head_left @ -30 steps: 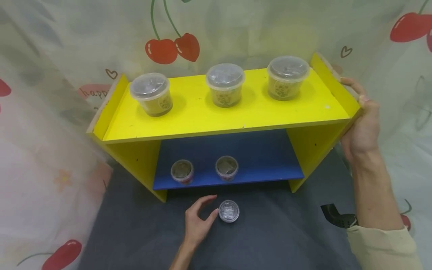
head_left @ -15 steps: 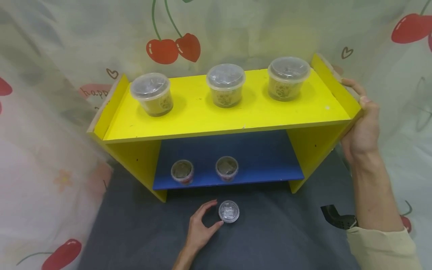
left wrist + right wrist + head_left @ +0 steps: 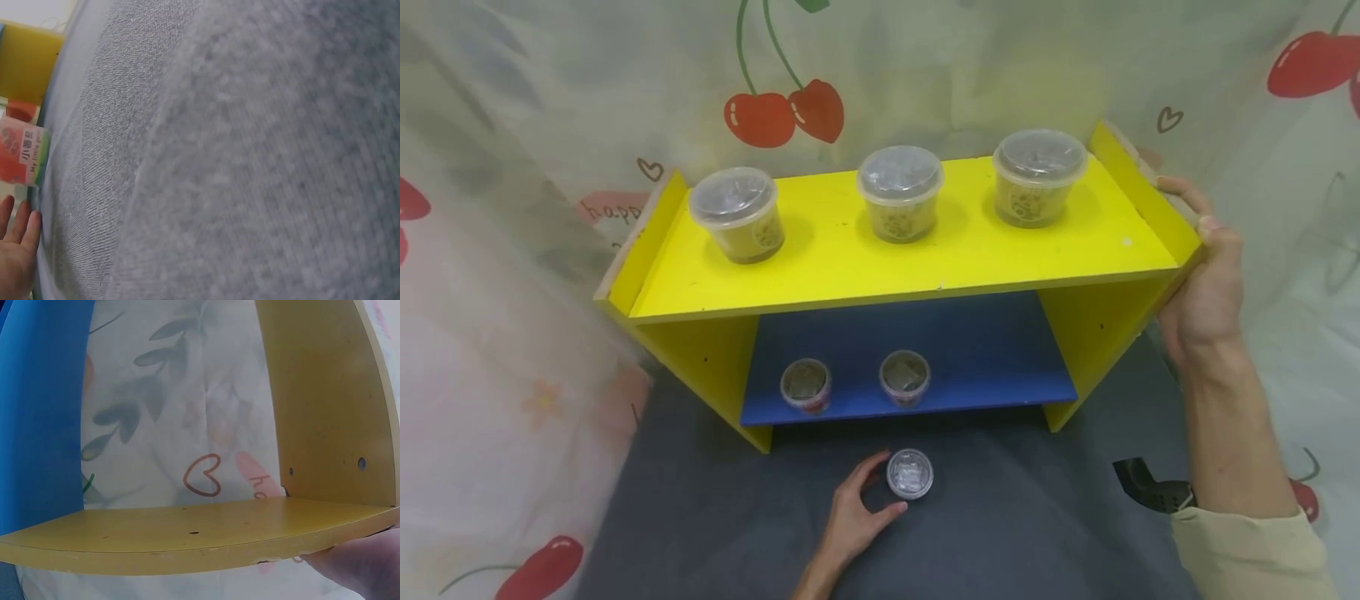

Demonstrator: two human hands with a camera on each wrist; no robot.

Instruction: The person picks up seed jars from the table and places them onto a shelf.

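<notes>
On the dark cloth in front of the shelf stands a small lidded clear cup [image 3: 910, 474], whose red and green printed label shows in the left wrist view on the cup [image 3: 20, 152]. My left hand [image 3: 855, 517] is at the cup's left side, thumb and forefinger spread apart with their tips close to its rim. Its fingers look extended in the left wrist view. My right hand [image 3: 1208, 279] grips the right side board of the yellow and blue shelf [image 3: 910, 307] near its upper front corner. In the right wrist view, part of the right hand [image 3: 362, 565] shows at the board's edge.
Three larger lidded tubs, among them a middle tub [image 3: 900, 194], stand along the yellow top board. Two small cups, a left cup [image 3: 806, 386] and a right cup [image 3: 905, 378], sit on the blue lower board [image 3: 992, 358]. A cherry-print curtain [image 3: 962, 75] hangs behind.
My left hand has shifted right and slightly down, bringing its thumb and forefinger around the near left side of the small cup. The right hand keeps its grip on the shelf.
</notes>
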